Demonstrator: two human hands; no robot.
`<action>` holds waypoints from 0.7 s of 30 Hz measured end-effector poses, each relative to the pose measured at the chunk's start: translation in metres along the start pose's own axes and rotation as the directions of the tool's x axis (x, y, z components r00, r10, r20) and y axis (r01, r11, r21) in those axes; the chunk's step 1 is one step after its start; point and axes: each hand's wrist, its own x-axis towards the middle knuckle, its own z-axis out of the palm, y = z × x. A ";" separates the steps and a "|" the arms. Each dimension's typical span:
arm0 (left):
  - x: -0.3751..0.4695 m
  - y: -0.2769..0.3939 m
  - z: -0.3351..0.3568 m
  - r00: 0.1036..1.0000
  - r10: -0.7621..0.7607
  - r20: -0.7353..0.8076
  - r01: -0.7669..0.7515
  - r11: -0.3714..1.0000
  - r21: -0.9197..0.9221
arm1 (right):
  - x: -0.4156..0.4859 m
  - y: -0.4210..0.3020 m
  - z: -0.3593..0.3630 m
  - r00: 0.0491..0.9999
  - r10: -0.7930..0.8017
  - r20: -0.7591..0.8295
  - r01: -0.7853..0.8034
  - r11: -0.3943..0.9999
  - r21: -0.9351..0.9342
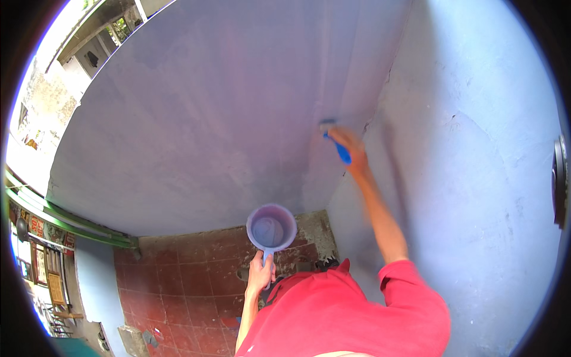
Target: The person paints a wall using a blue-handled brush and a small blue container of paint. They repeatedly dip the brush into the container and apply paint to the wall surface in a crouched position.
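A purple plastic dipper (271, 226) is held by its handle in my left hand (261, 272), with what looks like bluish paint inside its cup. My right hand (351, 147) grips a paintbrush with a blue handle (342, 153). The dark bristles touch or nearly touch the grey-purple wall (223, 111), close to the corner. Both the hand and the bristles are a little blurred.
A light-blue wall (473, 178) with cracks meets the painted one at the right. Red floor tiles (192, 276) lie below. A green rail (84, 225) runs at the left, near a concrete block (133, 341). A dark round-edged object (559, 183) is at the far right.
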 end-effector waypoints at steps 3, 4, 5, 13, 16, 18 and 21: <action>0.005 0.001 0.000 1.000 -0.004 -0.018 0.004 1.000 0.004 | 0.114 -0.007 -0.033 0.991 -0.120 -0.060 0.119 0.993 -0.012; 0.007 0.000 0.002 1.000 -0.004 -0.018 0.004 1.000 0.007 | 0.153 -0.011 -0.050 0.978 -0.194 -0.070 0.189 0.979 -0.074; 0.005 0.000 -0.001 0.999 -0.004 -0.036 0.004 1.000 -0.005 | 0.187 -0.022 -0.061 0.962 -0.256 -0.101 0.241 0.961 -0.138; 0.005 -0.004 0.004 0.998 0.011 -0.059 -0.013 0.999 -0.031 | 0.293 -0.062 -0.091 0.776 -0.511 -0.370 0.435 0.858 -0.272; 0.004 -0.008 0.006 0.999 -0.014 -0.045 0.012 0.999 -0.050 | 0.235 -0.039 -0.056 0.836 -0.435 -0.334 0.363 0.896 -0.256; 0.002 -0.008 0.008 0.999 -0.035 -0.037 0.032 0.998 -0.060 | 0.181 -0.029 -0.032 0.896 -0.346 -0.279 0.300 0.934 -0.195; 0.002 -0.014 0.007 0.999 -0.040 -0.029 0.038 0.998 -0.046 | 0.076 -0.016 -0.004 0.971 -0.197 -0.136 0.187 0.979 -0.086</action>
